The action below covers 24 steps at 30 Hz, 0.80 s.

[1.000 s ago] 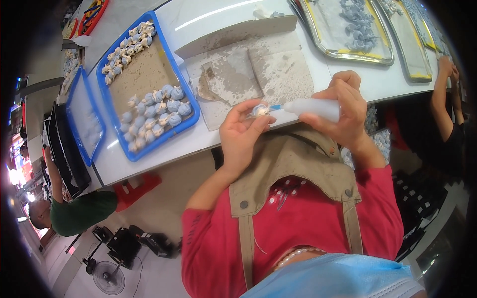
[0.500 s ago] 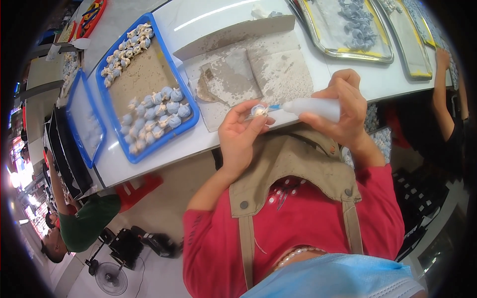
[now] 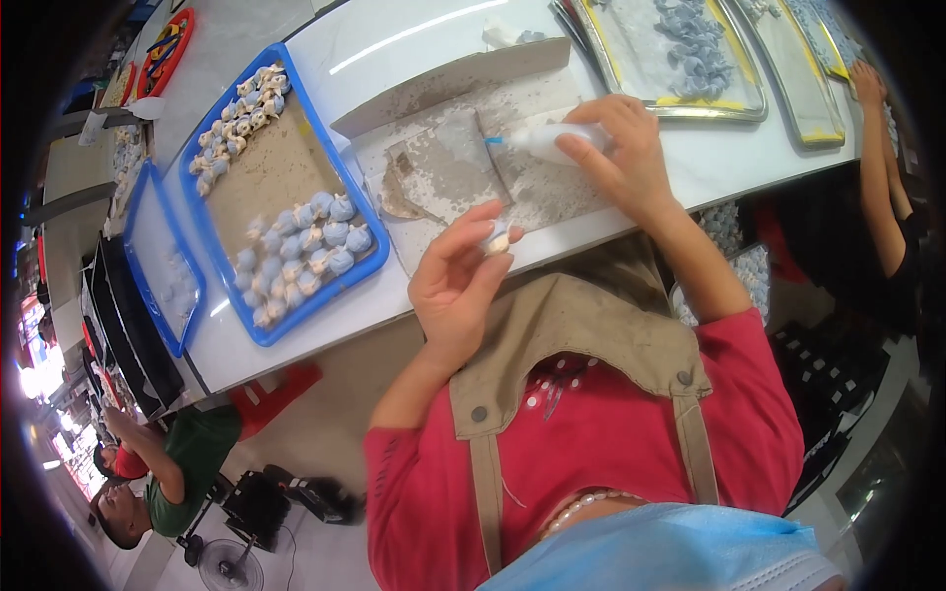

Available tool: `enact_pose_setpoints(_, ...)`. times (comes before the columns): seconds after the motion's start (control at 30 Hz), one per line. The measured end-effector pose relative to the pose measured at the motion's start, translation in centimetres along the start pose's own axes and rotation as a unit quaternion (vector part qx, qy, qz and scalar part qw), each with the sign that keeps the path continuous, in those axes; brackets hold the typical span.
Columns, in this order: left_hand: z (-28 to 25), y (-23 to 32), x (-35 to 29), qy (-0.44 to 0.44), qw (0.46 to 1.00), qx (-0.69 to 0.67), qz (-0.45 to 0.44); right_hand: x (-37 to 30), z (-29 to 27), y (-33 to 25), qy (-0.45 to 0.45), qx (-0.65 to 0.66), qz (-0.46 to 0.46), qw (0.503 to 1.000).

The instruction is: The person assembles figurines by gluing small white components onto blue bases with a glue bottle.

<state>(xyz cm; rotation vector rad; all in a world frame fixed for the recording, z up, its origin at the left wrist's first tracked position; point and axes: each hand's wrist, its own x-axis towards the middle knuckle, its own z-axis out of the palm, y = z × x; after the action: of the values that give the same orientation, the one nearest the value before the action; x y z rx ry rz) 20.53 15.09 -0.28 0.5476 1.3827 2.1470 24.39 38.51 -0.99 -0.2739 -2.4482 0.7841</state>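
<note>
My left hand (image 3: 455,281) pinches a small figurine (image 3: 496,239), cream and pale blue like those in the tray, over the table's front edge. My right hand (image 3: 631,158) is wrapped round a white squeeze bottle (image 3: 557,143) with a blue nozzle tip. The bottle lies nearly level above a stained cardboard sheet (image 3: 552,182), its tip pointing left and apart from the figurine. Left of my hands, a blue tray (image 3: 367,268) holds several similar small figurines (image 3: 310,236) in two groups.
Metal trays with yellow edging (image 3: 680,110) lie at the far right, one bearing blue-grey ruffled pieces (image 3: 690,44). A second blue tray (image 3: 148,246) and a red basket (image 3: 182,34) are at the left. A co-worker's arm (image 3: 872,148) reaches in at right; another person in green (image 3: 197,473) is at left.
My right hand has lifted the bottle away from the figurine, moving it up and left over the cardboard. The left hand, still pinching the figurine, has shifted slightly left and tilted it.
</note>
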Motion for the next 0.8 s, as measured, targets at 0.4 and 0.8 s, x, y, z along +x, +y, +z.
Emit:
enact_pose_setpoints(0.4,1.3,0.0,0.8,0.011,0.993,-0.02,-0.113,5.6,-7.0,12.6,-0.033,-0.329,-0.015,0.944)
enact_pose_setpoints(0.8,1.9,-0.9,1.1,0.042,0.996,-0.019,-0.073,-2.3,-1.2,-3.2,-0.208,0.631,0.367,0.651)
